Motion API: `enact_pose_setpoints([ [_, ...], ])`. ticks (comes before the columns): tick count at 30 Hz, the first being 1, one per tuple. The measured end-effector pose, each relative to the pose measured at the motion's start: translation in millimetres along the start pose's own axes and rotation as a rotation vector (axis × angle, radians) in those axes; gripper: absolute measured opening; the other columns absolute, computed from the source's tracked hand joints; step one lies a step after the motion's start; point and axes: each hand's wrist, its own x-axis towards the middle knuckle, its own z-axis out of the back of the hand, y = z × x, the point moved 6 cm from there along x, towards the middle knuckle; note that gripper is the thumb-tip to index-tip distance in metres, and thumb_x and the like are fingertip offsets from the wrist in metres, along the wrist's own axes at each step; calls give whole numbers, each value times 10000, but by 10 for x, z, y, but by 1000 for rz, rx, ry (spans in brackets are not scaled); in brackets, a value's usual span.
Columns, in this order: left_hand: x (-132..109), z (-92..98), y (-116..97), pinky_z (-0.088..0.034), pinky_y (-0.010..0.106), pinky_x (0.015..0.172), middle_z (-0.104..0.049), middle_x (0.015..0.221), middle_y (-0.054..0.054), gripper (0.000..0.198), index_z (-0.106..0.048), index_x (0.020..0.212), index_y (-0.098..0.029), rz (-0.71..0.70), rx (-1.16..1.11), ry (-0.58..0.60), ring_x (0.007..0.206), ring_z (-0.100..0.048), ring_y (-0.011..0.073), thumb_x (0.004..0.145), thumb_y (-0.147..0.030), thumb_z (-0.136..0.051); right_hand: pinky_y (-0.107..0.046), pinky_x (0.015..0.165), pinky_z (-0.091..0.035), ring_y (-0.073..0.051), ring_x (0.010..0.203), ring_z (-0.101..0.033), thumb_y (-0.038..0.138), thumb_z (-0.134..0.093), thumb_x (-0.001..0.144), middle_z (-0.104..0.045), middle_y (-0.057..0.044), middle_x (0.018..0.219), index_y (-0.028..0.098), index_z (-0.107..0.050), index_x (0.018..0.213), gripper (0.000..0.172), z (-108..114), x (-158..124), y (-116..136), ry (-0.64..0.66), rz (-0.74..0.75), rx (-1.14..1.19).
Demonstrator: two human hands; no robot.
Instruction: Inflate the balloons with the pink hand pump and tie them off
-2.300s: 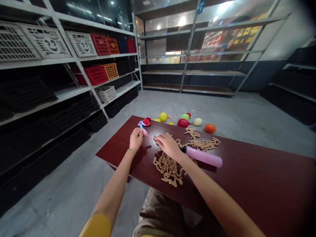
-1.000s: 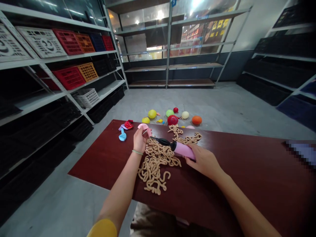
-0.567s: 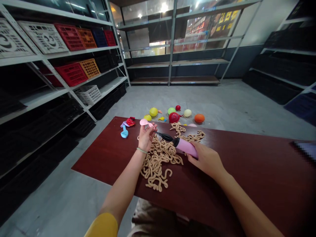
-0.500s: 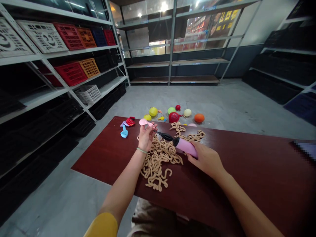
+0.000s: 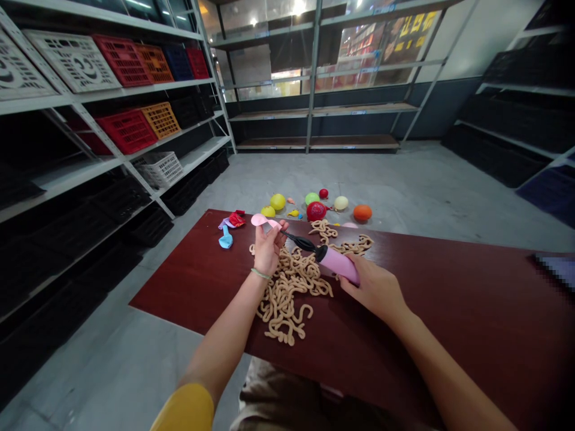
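Between the fingers of my left hand (image 5: pixel 268 250) is a limp pink balloon (image 5: pixel 259 221), pinched near its neck. The black nozzle end of a pink hand pump (image 5: pixel 336 263) reaches to the balloon's neck; my fingers hide exactly how they meet. My right hand (image 5: pixel 377 288) is wrapped round the pump's pink barrel. Below both hands, a loose heap of tan, curled, rope-like pieces (image 5: pixel 291 281) lies on the table. Left of my left hand are a flat light blue balloon (image 5: pixel 226 238) and a red one (image 5: pixel 236 219), with a purple one partly under it.
The dark red table (image 5: pixel 179 281) spans the front. On the floor beyond it lie several balloons, among them an orange one (image 5: pixel 362 212) and a yellow one (image 5: pixel 277 202). Shelves with crates (image 5: pixel 128 130) line the left; a metal rack (image 5: pixel 309 114) stands behind.
The pink balloon looks slightly more extended to the left. Both hands keep their grip and have hardly moved; the whole view has shifted a little.
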Motion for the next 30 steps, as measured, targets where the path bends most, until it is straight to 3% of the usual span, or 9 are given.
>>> enact_pose_setpoints([
  [23, -92, -126, 15, -516, 341, 934, -714, 1123, 54, 602, -426, 1215, -290, 1, -3, 65, 1061, -684, 196, 751, -236, -804, -331, 696, -505, -253, 865, -697, 409, -555, 852, -722, -84, 1061, 190, -570, 1227, 434, 0, -7, -6, -15, -41, 26],
  [30, -116, -153, 76, -530, 295, 851, -706, 1150, 64, 636, -405, 1283, -299, 6, 21, 88, 1055, -684, 197, 776, -245, -785, -332, 728, -514, -249, 904, -695, 402, -561, 851, -714, -78, 1090, 196, -560, 1232, 433, -19, -14, 10, 0, -43, 54],
])
